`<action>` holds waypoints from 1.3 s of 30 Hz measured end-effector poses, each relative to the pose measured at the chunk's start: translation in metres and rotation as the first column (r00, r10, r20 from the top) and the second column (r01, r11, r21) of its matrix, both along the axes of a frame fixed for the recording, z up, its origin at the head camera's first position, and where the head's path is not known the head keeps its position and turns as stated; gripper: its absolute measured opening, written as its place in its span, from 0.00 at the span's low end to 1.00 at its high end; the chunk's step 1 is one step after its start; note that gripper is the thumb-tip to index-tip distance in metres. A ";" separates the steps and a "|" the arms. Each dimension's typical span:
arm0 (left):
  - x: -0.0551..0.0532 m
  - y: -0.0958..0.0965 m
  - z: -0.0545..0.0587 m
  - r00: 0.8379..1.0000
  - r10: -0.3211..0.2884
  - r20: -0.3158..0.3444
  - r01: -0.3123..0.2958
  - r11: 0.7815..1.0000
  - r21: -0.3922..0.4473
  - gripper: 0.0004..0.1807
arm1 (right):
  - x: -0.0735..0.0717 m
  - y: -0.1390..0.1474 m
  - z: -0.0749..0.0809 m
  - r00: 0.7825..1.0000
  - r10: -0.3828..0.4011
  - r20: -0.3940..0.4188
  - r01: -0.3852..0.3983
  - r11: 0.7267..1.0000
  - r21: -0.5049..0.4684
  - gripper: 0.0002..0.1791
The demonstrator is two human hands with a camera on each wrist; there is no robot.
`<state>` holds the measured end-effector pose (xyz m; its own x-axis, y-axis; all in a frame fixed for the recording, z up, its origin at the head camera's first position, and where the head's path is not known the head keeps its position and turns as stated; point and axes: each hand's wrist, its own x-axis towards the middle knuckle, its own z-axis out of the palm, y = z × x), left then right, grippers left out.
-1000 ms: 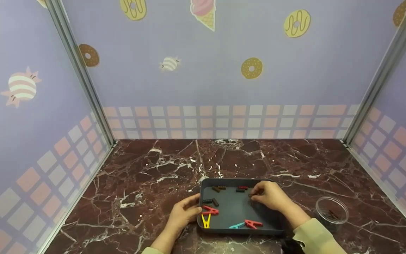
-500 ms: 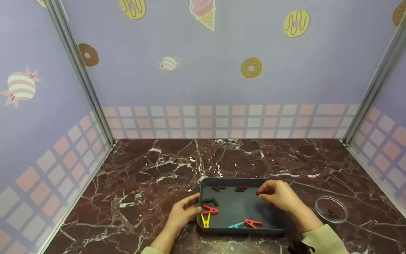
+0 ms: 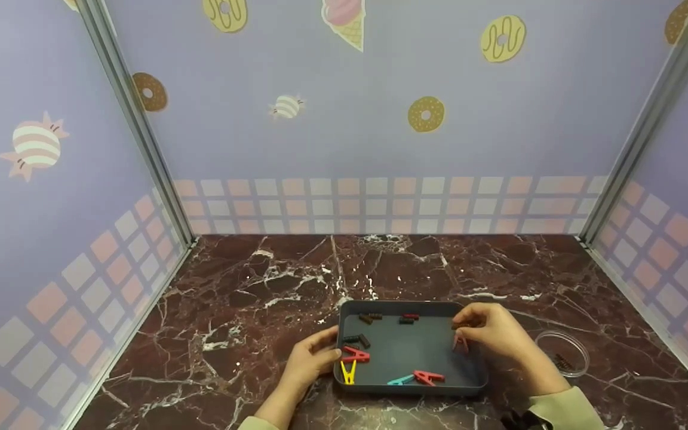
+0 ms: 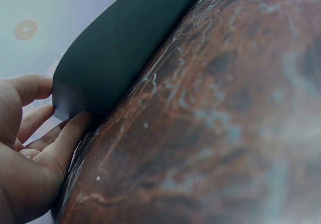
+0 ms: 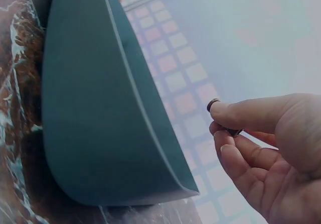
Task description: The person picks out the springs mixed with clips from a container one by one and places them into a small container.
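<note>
My right hand is over the right side of the dark grey tray, pinching a small brown coil spring between thumb and fingers. Its ring-like end shows past the thumb tip. A red clip lies just below that hand. My left hand touches the tray's left wall with thumb and fingers. Near it are a red clip, a yellow clip and dark springs. Brown springs, a red spring and a dark spring lie toward the back.
A round clear tub holding brown springs stands right of the tray, beside my right forearm. A blue clip and another red clip lie along the tray's front. Patterned walls enclose the marbled table.
My right hand has carried the pinched spring rightward across the tray, and a red clip beneath it has come into view. The left hand has stayed at the tray's left wall.
</note>
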<state>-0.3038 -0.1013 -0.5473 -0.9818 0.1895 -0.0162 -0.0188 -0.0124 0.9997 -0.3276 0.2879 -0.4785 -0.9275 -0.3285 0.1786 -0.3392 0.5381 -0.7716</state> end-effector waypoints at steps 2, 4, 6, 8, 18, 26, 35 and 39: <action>0.000 0.000 0.000 1.000 0.001 0.004 -0.001 1.000 0.002 0.33 | 0.001 0.004 0.002 1.000 -0.006 0.009 0.006 1.000 -0.003 0.08; 0.000 0.000 0.000 1.000 0.000 0.004 0.000 1.000 0.004 0.33 | 0.002 0.007 0.004 1.000 -0.013 0.021 0.013 1.000 -0.010 0.09; 0.000 -0.001 0.000 1.000 -0.007 -0.002 0.007 1.000 0.011 0.33 | 0.003 0.012 0.007 0.999 -0.019 0.028 0.020 1.000 -0.013 0.09; 0.000 -0.001 0.000 1.000 -0.010 -0.001 0.010 1.000 0.021 0.33 | 0.005 0.017 0.010 0.999 -0.019 0.038 0.020 1.000 -0.024 0.10; 0.001 0.000 0.003 1.000 0.000 0.018 -0.001 0.999 0.046 0.35 | 0.014 0.049 0.026 0.995 -0.076 0.070 0.076 0.997 0.000 0.14; 0.000 0.000 0.001 1.000 -0.004 0.001 0.004 1.000 0.017 0.34 | 0.021 0.078 0.033 0.984 -0.071 0.163 0.082 0.995 -0.061 0.17; -0.001 0.000 0.000 1.000 -0.005 0.005 0.005 1.000 0.014 0.33 | 0.029 0.118 0.035 0.979 -0.133 0.154 0.117 0.987 0.107 0.18; 0.001 0.000 0.002 1.000 -0.001 0.015 0.001 1.000 0.023 0.33 | 0.032 0.135 0.033 0.968 -0.157 0.197 0.130 0.981 0.142 0.19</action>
